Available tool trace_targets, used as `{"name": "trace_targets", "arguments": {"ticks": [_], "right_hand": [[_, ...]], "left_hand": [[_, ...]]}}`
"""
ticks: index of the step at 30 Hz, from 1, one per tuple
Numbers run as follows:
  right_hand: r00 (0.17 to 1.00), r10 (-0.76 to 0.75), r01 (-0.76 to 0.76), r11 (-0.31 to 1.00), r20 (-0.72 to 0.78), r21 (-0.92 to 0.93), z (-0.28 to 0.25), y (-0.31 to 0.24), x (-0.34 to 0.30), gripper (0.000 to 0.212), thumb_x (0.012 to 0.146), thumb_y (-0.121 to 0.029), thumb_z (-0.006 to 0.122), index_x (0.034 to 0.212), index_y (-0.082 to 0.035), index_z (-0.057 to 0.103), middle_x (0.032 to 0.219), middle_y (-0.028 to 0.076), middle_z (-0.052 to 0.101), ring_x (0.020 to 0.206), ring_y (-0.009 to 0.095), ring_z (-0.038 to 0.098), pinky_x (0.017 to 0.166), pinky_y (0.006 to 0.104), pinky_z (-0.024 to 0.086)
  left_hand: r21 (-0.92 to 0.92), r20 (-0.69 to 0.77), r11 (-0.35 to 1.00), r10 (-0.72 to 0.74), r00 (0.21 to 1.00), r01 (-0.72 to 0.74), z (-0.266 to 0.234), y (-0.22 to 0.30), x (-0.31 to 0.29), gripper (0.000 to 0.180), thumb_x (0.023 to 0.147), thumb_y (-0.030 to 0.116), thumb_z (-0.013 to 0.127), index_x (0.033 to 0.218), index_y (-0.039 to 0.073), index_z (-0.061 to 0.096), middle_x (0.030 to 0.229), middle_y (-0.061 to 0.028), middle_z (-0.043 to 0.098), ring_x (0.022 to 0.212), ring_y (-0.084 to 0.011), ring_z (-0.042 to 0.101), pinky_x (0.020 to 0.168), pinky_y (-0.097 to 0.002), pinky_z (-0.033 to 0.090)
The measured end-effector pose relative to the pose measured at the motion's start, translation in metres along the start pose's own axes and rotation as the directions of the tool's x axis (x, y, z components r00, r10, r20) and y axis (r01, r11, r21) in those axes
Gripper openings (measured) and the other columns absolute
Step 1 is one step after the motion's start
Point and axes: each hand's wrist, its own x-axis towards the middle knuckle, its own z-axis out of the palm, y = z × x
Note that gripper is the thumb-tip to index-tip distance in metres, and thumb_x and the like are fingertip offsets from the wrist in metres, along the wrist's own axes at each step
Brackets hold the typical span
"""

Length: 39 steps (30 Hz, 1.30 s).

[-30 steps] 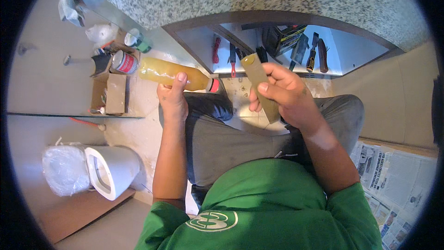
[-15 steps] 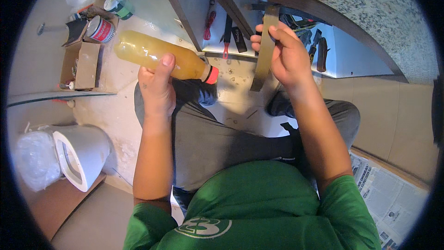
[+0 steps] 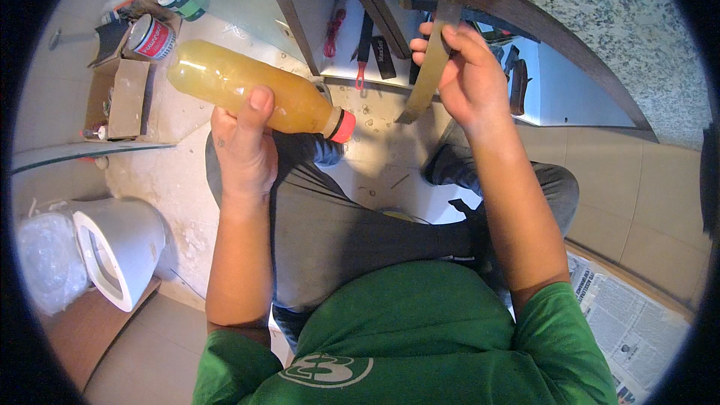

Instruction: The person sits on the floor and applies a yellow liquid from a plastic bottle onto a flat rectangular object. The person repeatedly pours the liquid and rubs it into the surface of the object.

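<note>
In my left hand (image 3: pixel 244 151) is a clear plastic bottle (image 3: pixel 251 91) of cloudy yellow liquid, its thumb across the near side. The bottle lies nearly on its side, with its red cap (image 3: pixel 343 127) pointing right and a little down. My right hand (image 3: pixel 478 79) pinches a flat, brownish-olive strip (image 3: pixel 429 82) between thumb and fingers. The strip hangs down and left with a slight bend, in front of an open cabinet. Its upper end overlaps dark things behind, so I cannot tell where it ends. Bottle and strip are apart.
Inside the cabinet lie a red-handled tool (image 3: pixel 361 67), a dark-handled tool (image 3: pixel 519 86) and red cord (image 3: pixel 334 30). Speckled stone (image 3: pixel 615 22) tops it. A cardboard box (image 3: pixel 129 97), paint cans (image 3: pixel 154 37) and a white toilet-like fixture (image 3: pixel 139 240) stand left. Newspaper (image 3: pixel 626 322) lies right.
The strip's lower end has swung up and left, and it looks more bent. My left hand and the bottle have shifted slightly left, with both grips unchanged.
</note>
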Motion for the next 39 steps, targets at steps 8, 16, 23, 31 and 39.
{"name": "trace_targets", "arguments": {"ticks": [8,16,23,31,39], "right_hand": [[0.997,-0.033,0.038,0.997,0.075,-0.066,-0.005,0.004,-0.001,0.027,0.098,-0.012,0.056,0.120,0.003,0.054,0.114,0.019,0.064,0.096,0.031,0.068,0.087,0.0425,0.057],[1.000,-0.014,0.014,1.000,0.012,0.017,-0.014,0.008,-0.009,0.022,0.097,-0.009,0.054,0.115,0.004,0.057,0.111,0.020,0.066,0.092,0.030,0.067,0.083,0.0410,0.056],[0.999,-0.052,0.052,0.999,-0.003,0.018,-0.013,-0.003,0.000,0.019,0.098,-0.009,0.054,0.113,0.003,0.058,0.111,0.020,0.065,0.091,0.030,0.067,0.083,0.0409,0.055],[0.997,-0.063,0.063,0.998,0.053,0.001,-0.029,0.005,-0.009,0.022,0.098,-0.009,0.053,0.116,0.003,0.058,0.110,0.020,0.066,0.091,0.028,0.067,0.083,0.0395,0.056],[0.996,0.002,0.000,1.000,0.094,-0.023,-0.006,0.008,-0.001,0.024,0.098,-0.010,0.055,0.115,0.006,0.058,0.111,0.021,0.066,0.093,0.030,0.068,0.083,0.0395,0.057]], "left_hand": [[-0.013,0.013,1.000,-0.013,1.000,0.013,-0.001,0.001,-0.001,0.058,0.088,0.044,0.072,0.123,0.003,0.052,0.113,-0.0095,0.061,0.107,-0.0238,0.061,0.098,-0.0421,0.048],[-0.012,-0.018,1.000,-0.006,1.000,0.006,-0.001,0.000,-0.001,0.057,0.088,0.043,0.071,0.123,0.002,0.052,0.112,-0.0103,0.062,0.106,-0.0243,0.062,0.097,-0.0418,0.048],[-0.001,-0.018,1.000,-0.010,1.000,0.010,-0.002,0.000,0.000,0.061,0.087,0.045,0.071,0.123,0.000,0.052,0.112,-0.0116,0.062,0.105,-0.0252,0.062,0.096,-0.0417,0.048],[-0.039,-0.029,0.999,-0.002,1.000,0.001,0.001,0.000,0.000,0.060,0.086,0.043,0.074,0.122,0.000,0.053,0.110,-0.0104,0.062,0.104,-0.0232,0.062,0.095,-0.0393,0.048],[-0.012,-0.015,1.000,-0.020,1.000,0.020,-0.002,-0.002,0.000,0.061,0.087,0.045,0.072,0.123,0.000,0.052,0.112,-0.0118,0.062,0.106,-0.0264,0.063,0.097,-0.0436,0.049]]}}
